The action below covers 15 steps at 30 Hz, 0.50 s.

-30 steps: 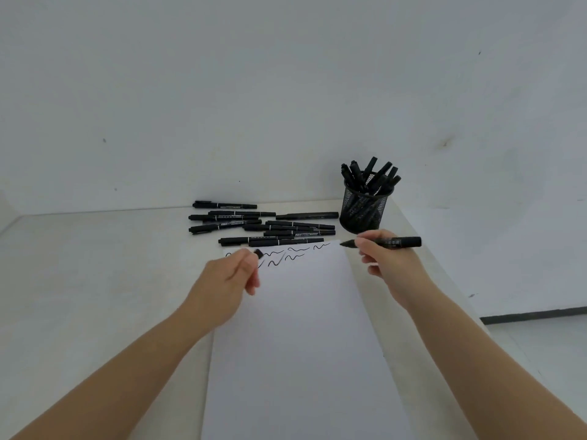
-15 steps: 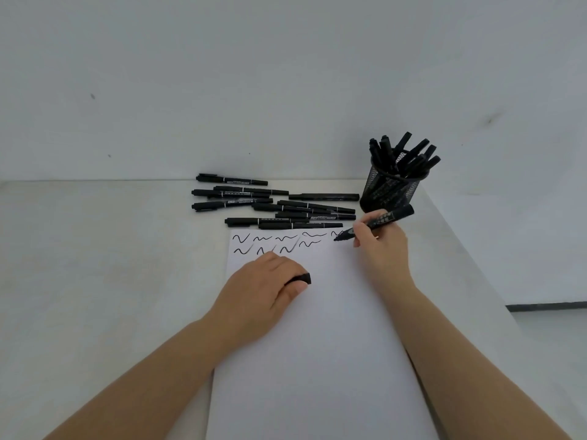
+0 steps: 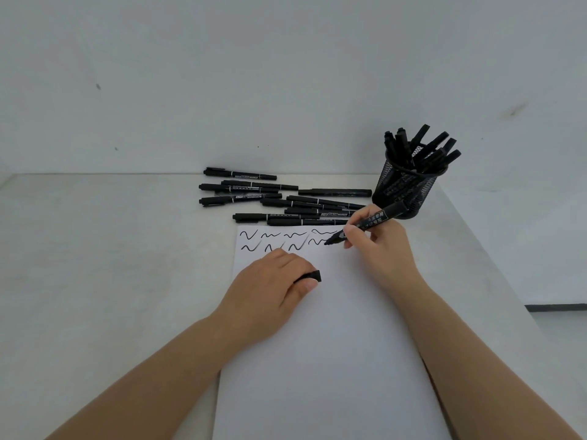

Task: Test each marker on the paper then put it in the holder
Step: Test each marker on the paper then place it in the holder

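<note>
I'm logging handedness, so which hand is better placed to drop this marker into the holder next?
Right hand: it grips the marker and sits beside the holder. The left hand holds the cap.

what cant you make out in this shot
Head view only:
- Black marker cap: mostly hidden inside the left hand.
- Black mesh holder: exact marker count inside unclear; they overlap.
- Small print on the black marker held by the right hand: too small to read.
- White paper sheet: near end cut off by the bottom edge.

Pale table (image 3: 95, 281) with paper (image 3: 333, 360), loose black markers (image 3: 270, 201), mesh holder (image 3: 403, 192).
</note>
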Each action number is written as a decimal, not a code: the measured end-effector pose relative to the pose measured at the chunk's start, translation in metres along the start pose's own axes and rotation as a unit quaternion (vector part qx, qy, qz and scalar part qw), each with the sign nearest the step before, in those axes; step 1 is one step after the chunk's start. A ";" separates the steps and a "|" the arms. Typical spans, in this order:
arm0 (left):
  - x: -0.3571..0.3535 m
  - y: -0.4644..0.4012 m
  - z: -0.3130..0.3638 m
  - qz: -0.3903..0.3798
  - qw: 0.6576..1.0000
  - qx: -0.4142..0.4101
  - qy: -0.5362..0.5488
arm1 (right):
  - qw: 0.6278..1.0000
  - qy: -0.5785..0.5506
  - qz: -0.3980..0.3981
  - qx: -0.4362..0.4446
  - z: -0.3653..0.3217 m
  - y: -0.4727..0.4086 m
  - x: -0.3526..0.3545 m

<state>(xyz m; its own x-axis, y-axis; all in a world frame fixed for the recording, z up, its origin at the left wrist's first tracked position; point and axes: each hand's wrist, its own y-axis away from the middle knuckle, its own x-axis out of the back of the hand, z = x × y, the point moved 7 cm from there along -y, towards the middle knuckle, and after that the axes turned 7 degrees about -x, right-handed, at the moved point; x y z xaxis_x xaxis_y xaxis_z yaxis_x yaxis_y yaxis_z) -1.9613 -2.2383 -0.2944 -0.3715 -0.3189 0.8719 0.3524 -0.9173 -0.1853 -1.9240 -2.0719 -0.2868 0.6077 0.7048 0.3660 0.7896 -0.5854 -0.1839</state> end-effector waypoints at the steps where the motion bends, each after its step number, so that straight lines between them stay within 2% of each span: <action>1: 0.000 0.000 0.000 0.000 1.000 0.001 0.000 | 1.000 0.002 -0.003 -0.001 0.000 0.000 -0.002; 8: 0.000 -0.001 -0.001 -0.003 1.000 0.007 0.002 | 0.999 0.032 0.006 -0.022 0.009 -0.002 -0.005; 15: 0.002 -0.001 0.000 0.004 1.000 0.003 0.007 | 0.996 0.055 0.056 -0.043 0.012 -0.002 0.004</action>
<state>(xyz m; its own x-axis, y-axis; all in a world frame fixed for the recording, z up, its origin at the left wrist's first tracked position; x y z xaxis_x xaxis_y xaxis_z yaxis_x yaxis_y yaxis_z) -1.9624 -2.2377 -0.2929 -0.3814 -0.3293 0.8638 0.3609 -0.9133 -0.1888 -1.9219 -2.0634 -0.2960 0.6746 0.5875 0.4469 0.7044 -0.6935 -0.1515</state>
